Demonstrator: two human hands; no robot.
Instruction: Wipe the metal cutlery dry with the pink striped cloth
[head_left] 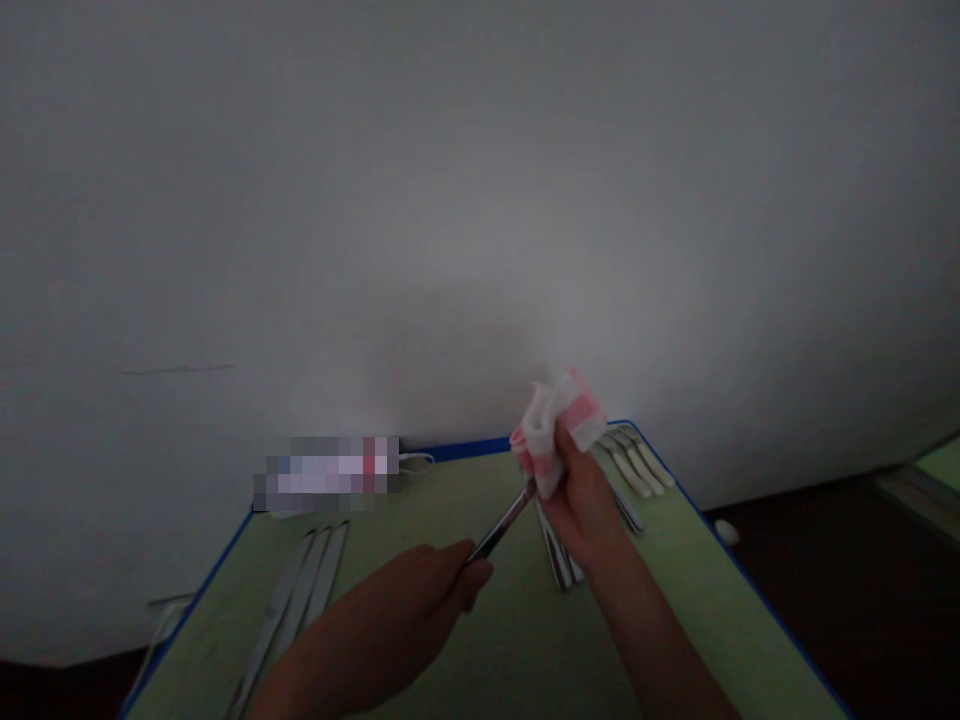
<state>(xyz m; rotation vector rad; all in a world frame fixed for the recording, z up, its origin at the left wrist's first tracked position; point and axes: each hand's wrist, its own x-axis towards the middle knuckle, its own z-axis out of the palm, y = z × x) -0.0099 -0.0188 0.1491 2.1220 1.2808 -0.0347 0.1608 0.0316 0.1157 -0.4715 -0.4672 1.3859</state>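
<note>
My left hand is closed around the handle of a shiny metal piece of cutlery, which slants up to the right. Its far end is hidden in a pink-and-white cloth, so I cannot tell which kind it is. The bunched cloth is gripped by my right hand, just above the table. Below and beside that hand lie metal cutlery handles, partly covered by it. Farther right, white-handled forks lie side by side. On the left, three long table knives rest partly behind my left forearm.
The green table has a blue edge and stands against a grey-white wall. A blurred-out pale box-like object sits at the back left, with a white cord beside it. A small white object is off the right edge.
</note>
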